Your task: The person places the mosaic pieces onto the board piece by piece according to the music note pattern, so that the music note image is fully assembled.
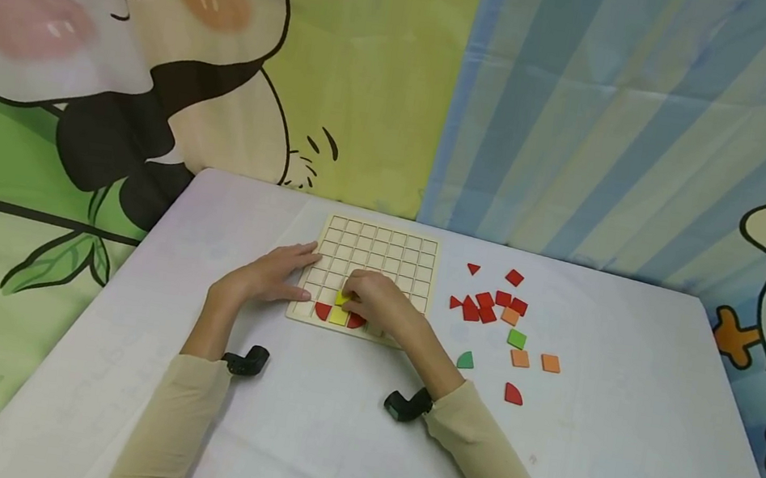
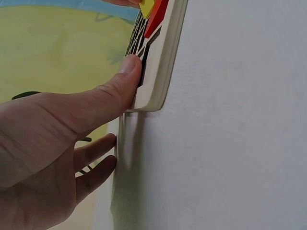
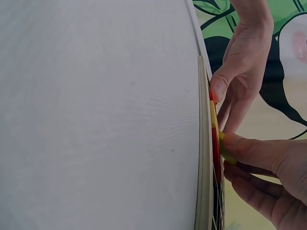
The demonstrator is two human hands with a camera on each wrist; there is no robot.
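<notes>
A pale wooden grid board (image 1: pixel 377 245) lies on the table. My left hand (image 1: pixel 270 272) rests at its left side with fingers extended; in the left wrist view the thumb (image 2: pixel 125 76) presses on the board's corner. Over the front rows, my right hand (image 1: pixel 383 302) pinches a yellow tile (image 3: pixel 226 149) between thumb and fingers. Below that tile, a yellow square (image 1: pixel 339 316) lies in the front part of the grid between a red quarter-circle (image 1: pixel 322 310) on its left and another red piece (image 1: pixel 356 321) on its right. The right hand covers part of the grid.
Right of the board lie several loose red tiles (image 1: pixel 503 298), a few orange squares (image 1: pixel 520 359), a light green square (image 1: pixel 517 339), a green quarter-circle (image 1: pixel 465 360) and a red quarter-circle (image 1: pixel 513 394). A printed curtain (image 1: pixel 378 67) hangs behind the white table (image 1: pixel 320 426).
</notes>
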